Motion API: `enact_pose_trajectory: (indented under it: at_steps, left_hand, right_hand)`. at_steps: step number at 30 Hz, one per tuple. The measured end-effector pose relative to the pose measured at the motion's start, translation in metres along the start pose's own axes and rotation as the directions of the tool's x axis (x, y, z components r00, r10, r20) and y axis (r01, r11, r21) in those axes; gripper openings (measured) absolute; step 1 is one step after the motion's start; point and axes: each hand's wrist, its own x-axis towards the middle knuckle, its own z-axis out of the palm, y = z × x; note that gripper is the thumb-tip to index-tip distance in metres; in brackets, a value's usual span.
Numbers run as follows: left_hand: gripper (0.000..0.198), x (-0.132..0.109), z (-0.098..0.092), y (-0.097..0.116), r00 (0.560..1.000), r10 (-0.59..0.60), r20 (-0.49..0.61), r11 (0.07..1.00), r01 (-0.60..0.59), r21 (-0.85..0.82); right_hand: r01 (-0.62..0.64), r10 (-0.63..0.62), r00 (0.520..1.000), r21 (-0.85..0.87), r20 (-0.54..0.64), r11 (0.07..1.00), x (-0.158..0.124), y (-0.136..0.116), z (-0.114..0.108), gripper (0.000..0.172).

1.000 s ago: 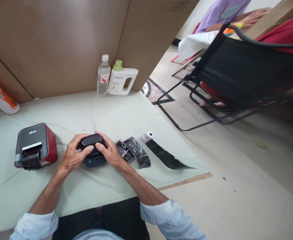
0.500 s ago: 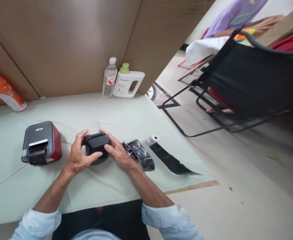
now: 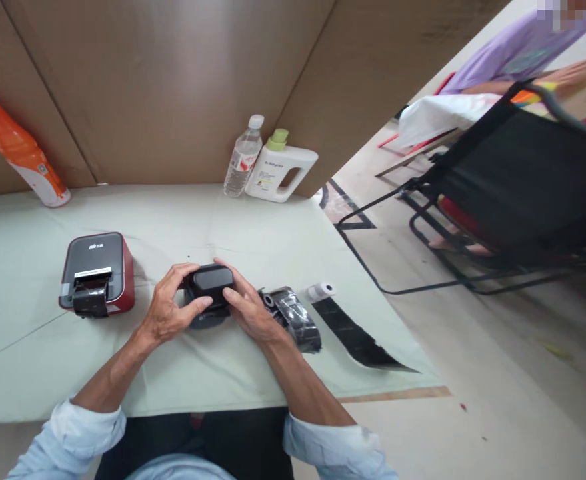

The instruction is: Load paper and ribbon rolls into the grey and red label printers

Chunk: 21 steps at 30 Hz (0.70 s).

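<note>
Between my two hands is a small black device (image 3: 211,283) with a rounded, glossy top. My left hand (image 3: 171,308) grips its left side, the thumb lying along the front. My right hand (image 3: 251,312) holds the right side, with its thumb on the near top edge. The underside of the device is partly hidden by my fingers. Just beyond my right wrist lies a crumpled bundle of glossy black film (image 3: 299,321) with a small roll end showing. Further right, a white paper roll (image 3: 319,292) has a long black strip (image 3: 355,337) trailing from it.
To the left stands a red and black label printer (image 3: 95,257). Against the cardboard wall (image 3: 173,87) lean an orange bottle (image 3: 25,153), a clear water bottle (image 3: 243,160) and a white jug (image 3: 283,170). A black folding chair (image 3: 527,180) and another person (image 3: 513,60) are at the right.
The camera view has shifted, so the table items appear further right. Both hands keep hold of the black device, which looks little changed in position.
</note>
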Motion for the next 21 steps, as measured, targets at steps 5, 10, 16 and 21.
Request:
enact_pose_trajectory:
  at_steps: [5,10,16,21]
  left_hand:
    - [0.049,0.010,-0.003,-0.015,0.983,-0.184,-0.021,0.981,0.182,-0.072]
    - [0.049,0.021,-0.011,-0.028,0.956,-0.294,0.020,0.953,0.295,-0.076]
    - [0.044,0.031,-0.019,-0.037,0.963,-0.261,0.064,0.961,0.253,0.112]
    - [0.063,0.032,-0.025,-0.042,0.974,-0.161,0.161,0.985,0.148,0.086]
  right_hand:
    - [0.003,-0.006,0.998,-0.049,-0.062,0.999,0.008,0.008,0.003,0.078]
    - [0.002,-0.011,0.999,-0.173,-0.048,0.985,0.006,0.007,0.005,0.090]
    - [0.033,-0.050,0.998,-0.446,-0.027,0.895,0.000,0.008,0.008,0.099]
    - [0.053,-0.036,0.998,-0.542,0.042,0.839,-0.003,0.007,0.002,0.116]
